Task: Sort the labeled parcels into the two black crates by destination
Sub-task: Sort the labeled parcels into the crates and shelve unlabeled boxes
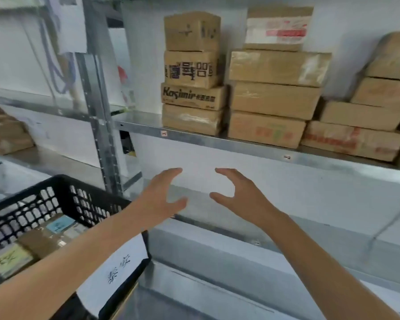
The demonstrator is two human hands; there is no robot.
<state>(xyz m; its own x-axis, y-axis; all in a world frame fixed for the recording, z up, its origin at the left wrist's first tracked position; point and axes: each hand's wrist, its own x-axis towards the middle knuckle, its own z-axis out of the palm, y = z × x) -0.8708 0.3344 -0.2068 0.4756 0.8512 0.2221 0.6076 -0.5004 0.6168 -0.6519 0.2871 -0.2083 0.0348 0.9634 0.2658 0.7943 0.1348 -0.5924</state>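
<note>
Parcels [273, 100]: sitting as brown cardboard boxes in stacks on the metal shelf [217, 140], running from twelve round to three o'clock, standing four high at twelve.

Left hand [162, 199]: hovering at centre, just below the shelf edge, fingers spread and lightly curved, thumb standing apart, holding nothing, touching no box.

Right hand [240, 195]: hovering just beside it at its three o'clock, spread likewise, thumb and fingers forming an open curve, gripping nothing.

Black crate [62, 188]: sitting at eight o'clock under the left forearm, carrying a white paper label [116, 269] with handwritten characters on its near wall, holding several small packages [39, 241], one showing a blue patch, another a yellowish face.
</note>
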